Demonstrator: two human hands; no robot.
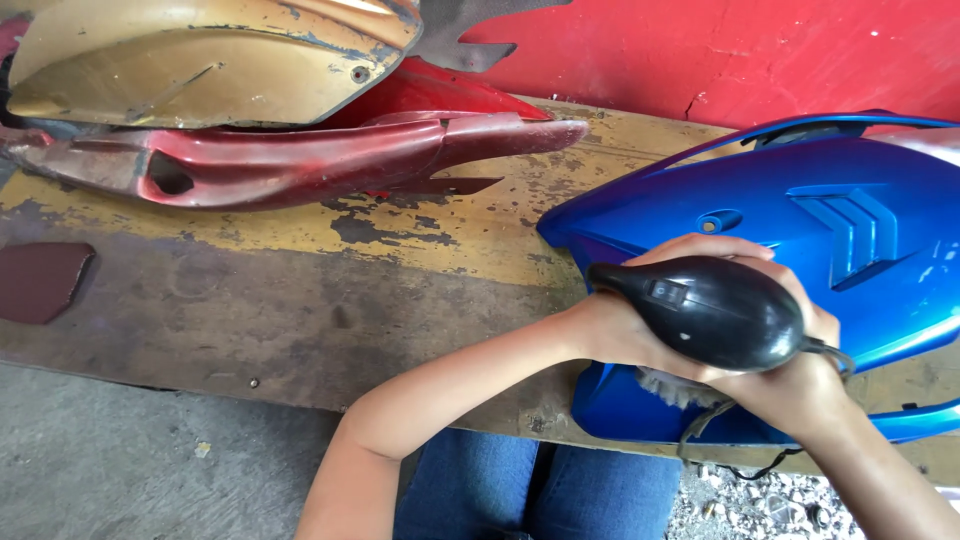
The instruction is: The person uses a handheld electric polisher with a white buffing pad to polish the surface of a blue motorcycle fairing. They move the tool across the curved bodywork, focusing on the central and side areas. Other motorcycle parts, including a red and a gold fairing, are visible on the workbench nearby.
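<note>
A glossy blue motorcycle body panel (800,225) lies on the right of a worn wooden board (300,300). Both my hands grip a black, bulb-shaped power tool (710,310) pressed on the panel's near edge. My left hand (620,325) wraps the tool's narrow front end. My right hand (790,385) cups its rounded back, where a black cord (830,350) leaves. A pale pad shows under the tool against the panel.
A dark red fairing (290,160) and a gold-coloured panel (200,60) lie at the board's far left. A dark red piece of sandpaper (40,280) rests at the left edge. A red wall (750,50) stands behind. My jeans-clad legs (530,485) are below.
</note>
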